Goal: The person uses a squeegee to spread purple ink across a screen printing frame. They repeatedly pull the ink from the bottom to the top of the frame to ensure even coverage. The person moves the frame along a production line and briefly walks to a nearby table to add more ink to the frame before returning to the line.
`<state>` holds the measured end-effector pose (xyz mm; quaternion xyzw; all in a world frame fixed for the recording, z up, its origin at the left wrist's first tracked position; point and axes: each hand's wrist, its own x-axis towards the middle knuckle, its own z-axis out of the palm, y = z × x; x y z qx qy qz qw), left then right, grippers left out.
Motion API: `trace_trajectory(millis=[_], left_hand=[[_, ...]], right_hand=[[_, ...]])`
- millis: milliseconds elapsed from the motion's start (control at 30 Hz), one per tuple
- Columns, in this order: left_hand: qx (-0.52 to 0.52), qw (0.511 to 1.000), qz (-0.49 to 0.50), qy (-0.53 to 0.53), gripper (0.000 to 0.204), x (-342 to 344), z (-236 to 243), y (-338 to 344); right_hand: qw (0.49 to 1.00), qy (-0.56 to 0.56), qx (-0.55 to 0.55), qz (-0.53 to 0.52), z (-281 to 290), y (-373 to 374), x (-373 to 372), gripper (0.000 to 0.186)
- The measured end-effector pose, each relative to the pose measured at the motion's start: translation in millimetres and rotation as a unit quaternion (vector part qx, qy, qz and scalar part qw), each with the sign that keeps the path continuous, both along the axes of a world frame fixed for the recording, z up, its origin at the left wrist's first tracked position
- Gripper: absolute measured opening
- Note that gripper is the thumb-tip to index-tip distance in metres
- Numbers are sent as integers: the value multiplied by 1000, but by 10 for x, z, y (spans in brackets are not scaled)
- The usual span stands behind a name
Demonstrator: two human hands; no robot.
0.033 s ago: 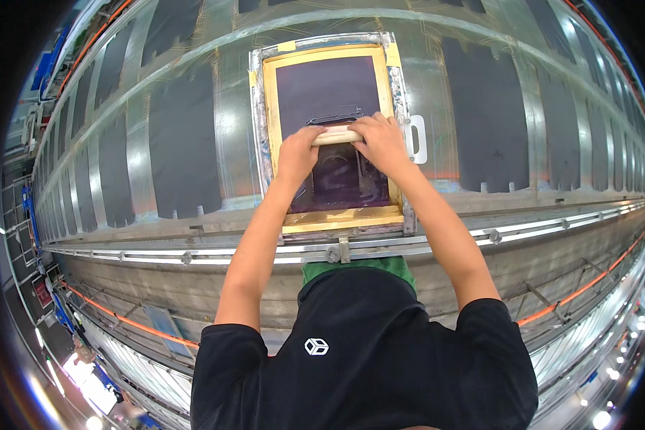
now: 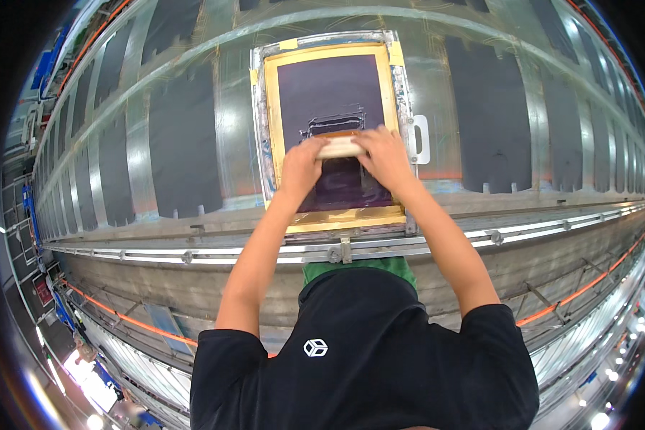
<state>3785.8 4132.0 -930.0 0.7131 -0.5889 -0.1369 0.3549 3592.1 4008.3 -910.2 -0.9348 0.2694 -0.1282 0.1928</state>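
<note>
Both of my hands grip a squeegee with a pale wooden handle (image 2: 340, 148); an orange-brown strip of its blade shows just beyond the handle. My left hand (image 2: 302, 166) wraps its left end, and my right hand (image 2: 385, 158) its right end. Beneath it lies a screen-printing frame (image 2: 259, 122) with a worn metal edge and yellow tape round a dark purple mesh (image 2: 327, 82). Glossy dark ink (image 2: 337, 120) sits in ridges on the mesh just past the squeegee. My hands partly cover the mesh's near half.
A white handle (image 2: 422, 140) sticks out from the frame's right side. Dark grey fabric panels (image 2: 186, 136) lie in rows along the long metal table, left and right of the frame. A metal rail (image 2: 279, 252) with clamps runs along the near edge, close to my body.
Both hands and the squeegee have shifted slightly toward me over the mesh. More of the wet ink ridges shows beyond the blade. The frame has barely moved.
</note>
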Motion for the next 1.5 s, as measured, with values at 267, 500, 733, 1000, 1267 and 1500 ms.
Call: trace_trajectory(millis=[267, 500, 733, 1000, 1267, 1500], left_hand=[[46, 999, -23, -6, 53, -308, -13, 650], [-15, 1000, -18, -4, 36, 160, 43, -270], [77, 995, -60, -27, 42, -348, -72, 619], [78, 995, -42, -41, 52, -518, -94, 914], [70, 995, -69, -35, 60, -583, -64, 1152], [19, 999, 6, -30, 64, -76, 87, 1668]], right_hand=[[998, -24, 63, -7, 115, 597, -414, 45], [999, -45, 6, -22, -8, -219, 56, 38], [997, -23, 68, -32, -131, 698, -556, 45], [936, -180, 150, -264, -521, -543, -944, 45], [902, -234, 140, -336, -649, -940, -580, 26], [904, -238, 141, -325, -84, -399, 344, 27]])
